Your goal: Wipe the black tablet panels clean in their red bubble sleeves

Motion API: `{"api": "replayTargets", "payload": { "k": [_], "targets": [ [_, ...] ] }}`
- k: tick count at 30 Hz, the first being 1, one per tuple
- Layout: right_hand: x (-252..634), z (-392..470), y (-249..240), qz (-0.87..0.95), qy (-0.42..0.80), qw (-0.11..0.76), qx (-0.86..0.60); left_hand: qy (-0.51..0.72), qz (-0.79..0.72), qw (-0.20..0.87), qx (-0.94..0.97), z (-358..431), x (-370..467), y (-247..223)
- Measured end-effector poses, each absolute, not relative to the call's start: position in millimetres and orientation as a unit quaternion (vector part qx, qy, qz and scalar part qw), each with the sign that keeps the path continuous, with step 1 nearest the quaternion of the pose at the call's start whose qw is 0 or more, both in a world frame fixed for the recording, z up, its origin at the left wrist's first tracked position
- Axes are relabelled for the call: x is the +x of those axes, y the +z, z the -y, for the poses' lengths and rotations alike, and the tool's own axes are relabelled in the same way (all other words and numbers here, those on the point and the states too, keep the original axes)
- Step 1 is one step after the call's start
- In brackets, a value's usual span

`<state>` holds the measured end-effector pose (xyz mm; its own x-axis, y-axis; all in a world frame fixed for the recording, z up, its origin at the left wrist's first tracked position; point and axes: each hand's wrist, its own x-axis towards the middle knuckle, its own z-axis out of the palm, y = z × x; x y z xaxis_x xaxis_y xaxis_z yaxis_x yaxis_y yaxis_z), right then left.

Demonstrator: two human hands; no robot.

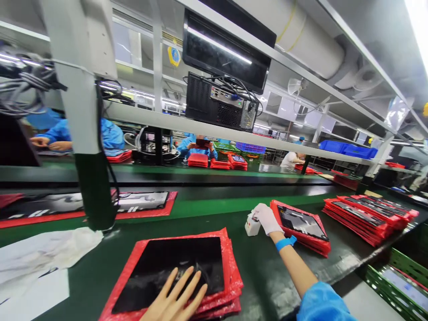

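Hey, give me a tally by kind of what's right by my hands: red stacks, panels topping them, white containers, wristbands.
Red stacks, the left stack and the right stack: 2
Top panels, the black panel under your left hand and the black-and-grey panel: 2
White container at your gloved right hand: 1
Blue wristband: 1
Total: 6

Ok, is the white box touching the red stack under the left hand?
Apart: the head view shows green tabletop between the white box and the red stack.
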<state>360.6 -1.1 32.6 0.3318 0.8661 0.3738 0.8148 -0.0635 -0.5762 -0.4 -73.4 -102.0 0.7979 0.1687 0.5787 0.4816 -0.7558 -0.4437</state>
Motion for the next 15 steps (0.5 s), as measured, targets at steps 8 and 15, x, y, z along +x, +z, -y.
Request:
{"api": "replayTargets", "payload": {
  "k": [8,15],
  "targets": [
    [275.0,28.6,38.2,0.632,0.001,0.345,-0.694,-0.441,0.355,0.113,-0.817,70.8,-42.9,-68.6],
    [115.5,23.2,-12.1,0.808,0.170,0.334,-0.455,-0.435,0.569,-0.417,-0.559,36.0,-99.5,-43.2]
  ]
}}
